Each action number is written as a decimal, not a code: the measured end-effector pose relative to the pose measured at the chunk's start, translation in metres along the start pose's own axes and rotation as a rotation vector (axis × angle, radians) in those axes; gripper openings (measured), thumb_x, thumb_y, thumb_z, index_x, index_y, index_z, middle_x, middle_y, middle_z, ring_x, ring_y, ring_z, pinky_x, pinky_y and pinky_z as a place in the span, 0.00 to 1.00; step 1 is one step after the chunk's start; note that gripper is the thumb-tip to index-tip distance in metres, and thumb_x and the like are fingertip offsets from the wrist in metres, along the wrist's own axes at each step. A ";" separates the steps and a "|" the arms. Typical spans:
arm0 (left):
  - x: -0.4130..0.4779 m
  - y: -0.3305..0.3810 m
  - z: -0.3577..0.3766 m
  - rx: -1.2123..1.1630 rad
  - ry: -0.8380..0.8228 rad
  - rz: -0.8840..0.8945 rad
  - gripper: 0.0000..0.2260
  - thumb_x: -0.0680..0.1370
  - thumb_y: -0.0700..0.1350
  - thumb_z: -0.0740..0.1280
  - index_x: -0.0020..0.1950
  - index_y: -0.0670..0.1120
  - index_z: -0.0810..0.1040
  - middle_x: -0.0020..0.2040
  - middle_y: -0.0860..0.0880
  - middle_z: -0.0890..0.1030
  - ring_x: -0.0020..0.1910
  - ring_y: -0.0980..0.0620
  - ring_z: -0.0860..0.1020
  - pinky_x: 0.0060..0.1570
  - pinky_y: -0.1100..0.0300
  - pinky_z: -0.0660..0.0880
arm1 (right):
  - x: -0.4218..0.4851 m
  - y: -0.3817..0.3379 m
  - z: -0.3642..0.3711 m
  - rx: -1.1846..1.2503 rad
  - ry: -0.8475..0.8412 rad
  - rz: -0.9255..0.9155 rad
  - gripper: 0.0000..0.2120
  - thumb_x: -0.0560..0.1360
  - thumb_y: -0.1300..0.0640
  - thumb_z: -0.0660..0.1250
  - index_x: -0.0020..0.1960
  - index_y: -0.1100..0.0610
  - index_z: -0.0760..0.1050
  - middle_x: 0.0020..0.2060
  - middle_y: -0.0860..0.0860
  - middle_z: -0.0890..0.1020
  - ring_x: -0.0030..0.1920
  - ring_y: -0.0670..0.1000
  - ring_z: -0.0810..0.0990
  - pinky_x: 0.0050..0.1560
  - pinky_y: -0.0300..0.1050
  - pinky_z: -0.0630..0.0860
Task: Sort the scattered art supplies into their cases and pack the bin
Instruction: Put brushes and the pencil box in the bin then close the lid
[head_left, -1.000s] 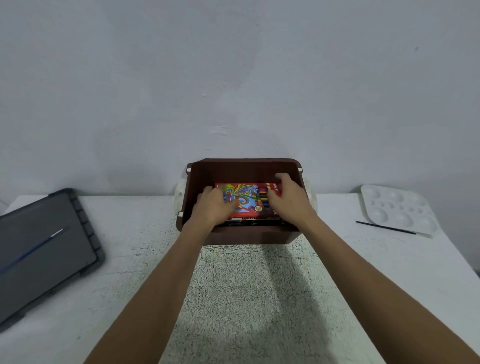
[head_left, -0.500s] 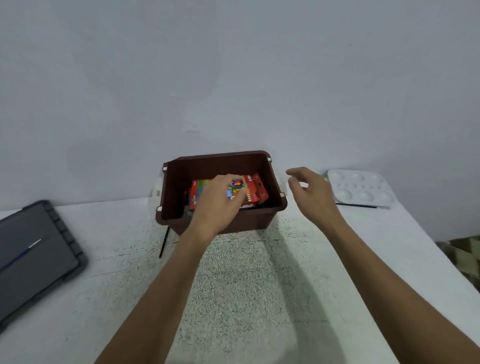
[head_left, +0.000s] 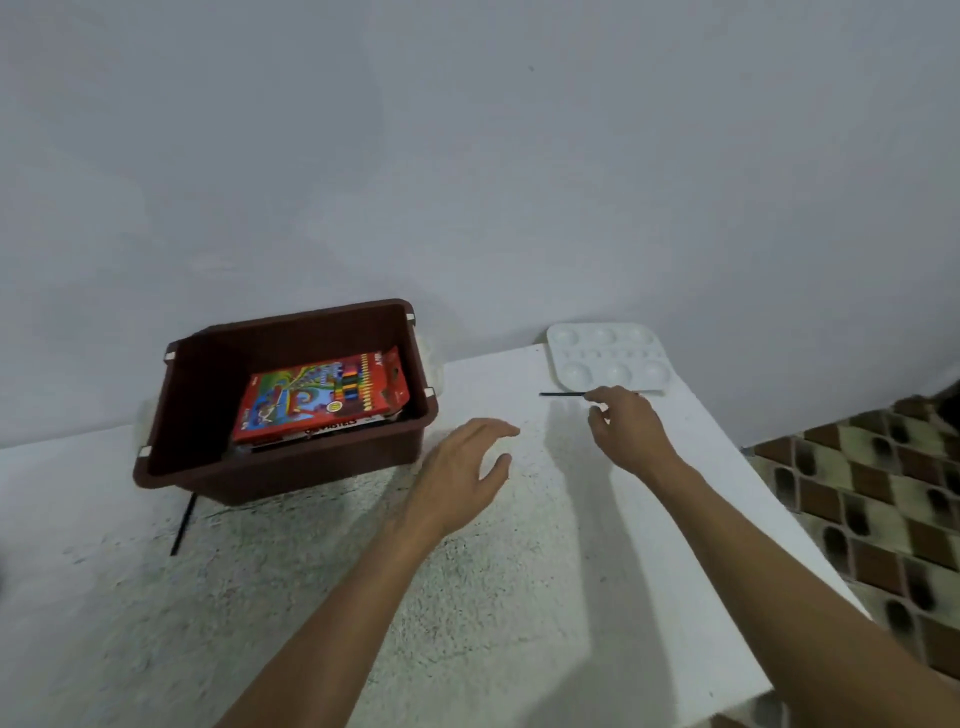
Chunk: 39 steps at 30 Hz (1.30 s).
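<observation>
A dark brown bin (head_left: 291, 467) stands at the back of the white table. Inside it a red, colourful pencil box (head_left: 317, 397) lies on top of other flat cases. My left hand (head_left: 462, 467) hovers open over the table just right of the bin, holding nothing. My right hand (head_left: 623, 426) reaches to the far right, its fingertips at a thin black brush (head_left: 563, 394) lying in front of a white paint palette (head_left: 605, 356). The fingers are apart and not closed around the brush.
A thin black stick (head_left: 183, 522) pokes out from under the bin's front left corner. The table's right edge (head_left: 779, 519) drops off to a brown patterned floor (head_left: 883, 493). A plain wall rises right behind the bin.
Both hands have left the bin. The left hand let go of the pencil box and moved right; the right hand reached out to the brush by the palette. The view swung right.
</observation>
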<state>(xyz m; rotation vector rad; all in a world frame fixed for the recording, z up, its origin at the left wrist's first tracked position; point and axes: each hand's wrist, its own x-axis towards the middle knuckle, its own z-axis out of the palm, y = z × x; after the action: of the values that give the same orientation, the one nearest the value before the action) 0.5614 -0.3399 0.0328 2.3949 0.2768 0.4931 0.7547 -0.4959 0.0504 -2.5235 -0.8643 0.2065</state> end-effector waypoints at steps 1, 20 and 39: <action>0.000 -0.008 0.010 0.003 -0.029 -0.038 0.15 0.81 0.46 0.64 0.68 0.51 0.75 0.67 0.54 0.75 0.63 0.65 0.68 0.64 0.72 0.65 | 0.003 0.009 0.001 -0.046 -0.022 -0.018 0.16 0.80 0.59 0.61 0.66 0.59 0.75 0.62 0.56 0.79 0.60 0.57 0.78 0.59 0.48 0.71; -0.011 -0.033 0.074 0.301 0.015 -0.108 0.21 0.78 0.52 0.58 0.70 0.49 0.72 0.70 0.51 0.73 0.70 0.53 0.70 0.69 0.57 0.61 | 0.038 0.055 0.030 -0.556 -0.002 -0.318 0.26 0.70 0.63 0.69 0.67 0.50 0.76 0.47 0.61 0.79 0.36 0.60 0.76 0.31 0.47 0.64; -0.010 -0.036 0.077 0.358 0.042 -0.056 0.19 0.77 0.49 0.60 0.68 0.48 0.73 0.69 0.50 0.74 0.68 0.53 0.71 0.67 0.53 0.68 | 0.044 0.055 0.036 -0.566 0.163 -0.580 0.13 0.64 0.66 0.73 0.46 0.56 0.79 0.36 0.57 0.73 0.32 0.55 0.70 0.31 0.45 0.63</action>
<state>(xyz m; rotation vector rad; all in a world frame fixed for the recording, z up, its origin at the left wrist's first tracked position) 0.5815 -0.3599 -0.0476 2.7152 0.4846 0.5026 0.8095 -0.4936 -0.0070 -2.5718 -1.7190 -0.4873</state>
